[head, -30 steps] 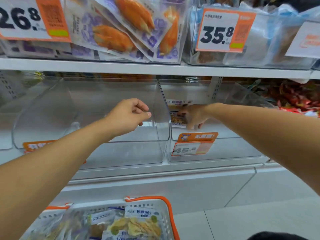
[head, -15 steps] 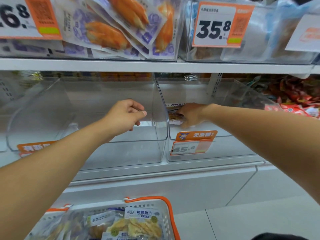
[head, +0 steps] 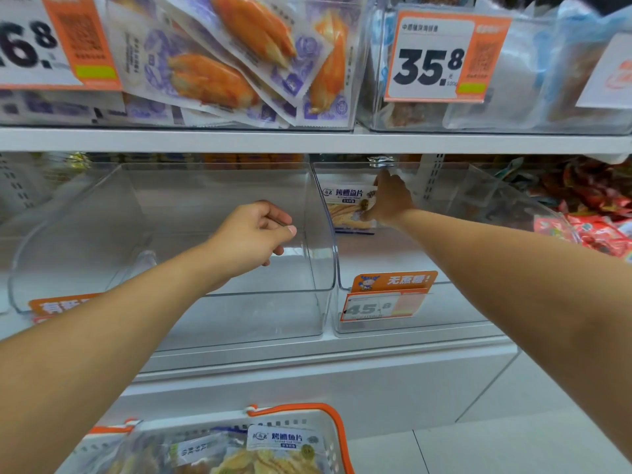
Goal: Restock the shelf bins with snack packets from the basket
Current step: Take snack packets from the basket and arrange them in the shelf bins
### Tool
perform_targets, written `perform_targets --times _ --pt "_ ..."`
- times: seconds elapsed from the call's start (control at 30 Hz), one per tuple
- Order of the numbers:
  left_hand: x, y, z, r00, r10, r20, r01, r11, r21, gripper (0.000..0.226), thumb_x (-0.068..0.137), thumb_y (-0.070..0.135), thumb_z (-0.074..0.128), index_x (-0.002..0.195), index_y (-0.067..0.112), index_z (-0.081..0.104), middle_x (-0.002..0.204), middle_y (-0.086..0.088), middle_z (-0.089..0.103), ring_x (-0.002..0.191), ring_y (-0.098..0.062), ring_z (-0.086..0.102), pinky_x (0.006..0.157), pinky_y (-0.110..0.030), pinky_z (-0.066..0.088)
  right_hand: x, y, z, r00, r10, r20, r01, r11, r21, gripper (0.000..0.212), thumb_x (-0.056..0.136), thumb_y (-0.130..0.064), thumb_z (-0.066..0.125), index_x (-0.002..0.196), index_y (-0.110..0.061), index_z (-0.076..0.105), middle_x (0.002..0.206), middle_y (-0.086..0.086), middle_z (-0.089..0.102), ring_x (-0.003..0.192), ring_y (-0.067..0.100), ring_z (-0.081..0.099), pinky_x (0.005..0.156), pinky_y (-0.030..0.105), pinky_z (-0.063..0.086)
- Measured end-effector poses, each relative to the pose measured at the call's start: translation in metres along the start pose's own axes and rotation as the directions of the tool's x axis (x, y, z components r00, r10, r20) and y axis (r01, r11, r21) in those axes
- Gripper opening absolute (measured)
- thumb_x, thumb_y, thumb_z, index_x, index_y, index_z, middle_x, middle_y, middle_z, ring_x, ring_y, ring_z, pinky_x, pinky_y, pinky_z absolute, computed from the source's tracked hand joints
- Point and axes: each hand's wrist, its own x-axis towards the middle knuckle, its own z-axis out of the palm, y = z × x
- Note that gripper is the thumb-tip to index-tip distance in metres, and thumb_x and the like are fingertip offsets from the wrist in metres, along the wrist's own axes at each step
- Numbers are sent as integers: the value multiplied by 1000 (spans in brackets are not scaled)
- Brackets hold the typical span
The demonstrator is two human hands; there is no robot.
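A snack packet (head: 349,208) of grilled fish slices stands upright inside the right clear bin (head: 455,302), against its left wall. My right hand (head: 391,200) reaches deep into that bin and pinches the packet's right edge, thumb on the front. My left hand (head: 254,232) hovers in front of the left clear bin (head: 191,200) with fingers curled, thumb against the forefinger, and holds nothing. That bin holds nothing I can see. Below, the orange-rimmed white basket (head: 337,432) holds several more fish-slice packets (head: 284,444).
An orange 45.8 price tag (head: 384,302) hangs on the right bin's front. The upper shelf (head: 307,140) carries bins of orange crab-stick packets (head: 222,77) and a 35.8 tag (head: 441,59). Red packets (head: 595,213) fill the bin at far right. White floor tiles lie lower right.
My right hand has pushed deeper into the right bin and raised the packet from low and flat to upright. My left hand has stayed almost in place.
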Motion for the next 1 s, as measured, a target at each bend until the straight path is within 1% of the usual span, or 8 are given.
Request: perform_targets --times 0.27,0.37,0.53,0.63,0.73,0.8,0.87,1.0 --pt "3 -5 0 1000 4 -5 -4 1000 1 16 95 21 63 109 13 59 95 -8 68 76 -14 65 52 -22 47 2 11 -1 990 106 -92 -102 994 46 104 66 -40 90 143 -2 31 136 19 45 123 37 49 95 40 44" --pt "-3 -5 -3 999 15 -35 -15 1000 -9 13 94 21 65 104 16 59 88 -6 67 73 -15 64 54 -26 46 -11 4 -28 989 115 -94 -110 992 57 83 74 -44 83 134 -3 43 132 17 53 122 34 52 96 38 46" --pt "-53 -8 -24 932 337 -131 -303 926 224 8 89 24 69 91 24 61 72 10 60 57 -5 53 62 -25 46 -101 -43 -77 919 6 -395 154 915 373 35 79 -40 66 84 -6 71 81 4 71 76 8 64 75 29 54" --pt "-118 -34 -35 898 440 -2 -413 843 345 9 89 21 69 95 20 63 73 8 60 58 -9 54 56 -16 42 -199 -97 -58 914 -309 -262 374 893 251 39 85 -37 66 60 -10 56 54 -3 51 49 4 40 54 25 36" --pt "-174 -86 -55 930 164 329 -303 849 433 17 90 31 69 103 26 61 83 9 64 67 -8 61 67 -29 52 -280 -136 -18 749 -627 212 632 773 55 36 88 -42 66 63 -19 53 58 -5 55 55 11 50 56 29 39" --pt "-206 -123 -74 866 -91 492 -223 809 543 22 90 37 68 109 31 57 91 13 64 75 -4 63 76 -36 54 -304 -148 15 598 -710 372 795 585 -161 28 89 -43 61 72 -22 56 74 0 65 68 26 62 59 32 48" --pt "-229 -148 -92 841 -181 510 -179 796 578 27 90 37 67 114 31 56 95 15 62 79 -3 63 80 -36 54 -309 -154 32 543 -779 312 834 458 -306 23 88 -39 62 78 -19 62 79 5 66 70 32 66 55 33 47" --pt "-233 -147 -98 886 -136 443 -135 838 528 27 90 37 68 113 30 57 99 15 62 84 -6 64 81 -30 53 -290 -142 28 608 -769 197 791 563 -241 23 88 -38 62 85 -15 62 82 7 64 72 35 64 54 34 45"
